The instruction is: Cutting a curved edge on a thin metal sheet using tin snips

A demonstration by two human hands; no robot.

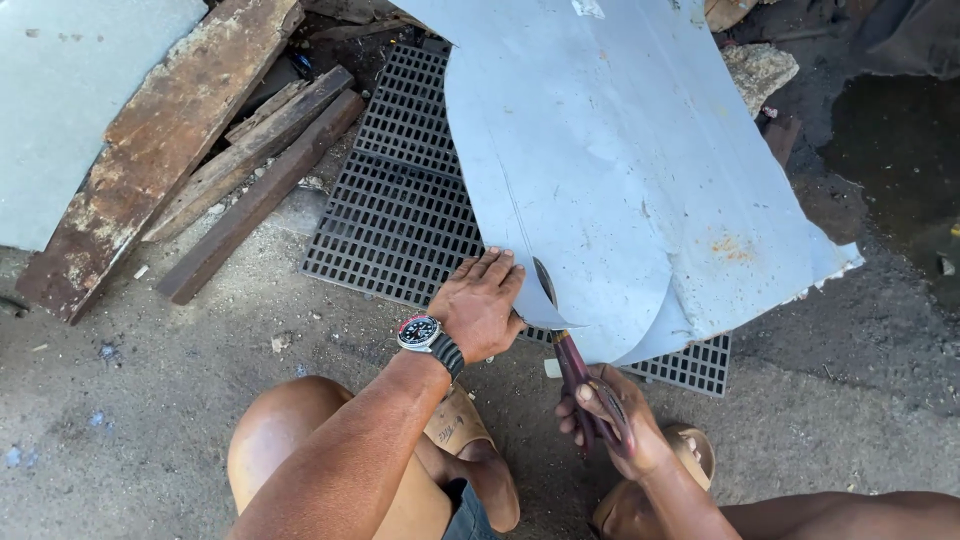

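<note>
Left hand [483,303] pressing flat, fingers spread, on a curved grey metal sheet [620,170] lying over a black floor grate [400,210], right hand [610,420] clamping around red-handled snips [580,385] biting into the sheet's near edge, weathered planks [160,150] lying beside.

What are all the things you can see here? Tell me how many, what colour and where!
Metal sheet: one, grey-blue, over the grate, curling at the cut.
Tin snips: one, dark red handles, at the sheet's near edge.
Floor grate: one, black, under the sheet.
Wooden planks: several, brown, upper left.
Flat panel: one, pale grey, top left.
Wristwatch: one, black, left wrist.
Sandals: two, tan, on the feet.
Left hand: pressing the sheet.
Right hand: gripping the snips.
</note>
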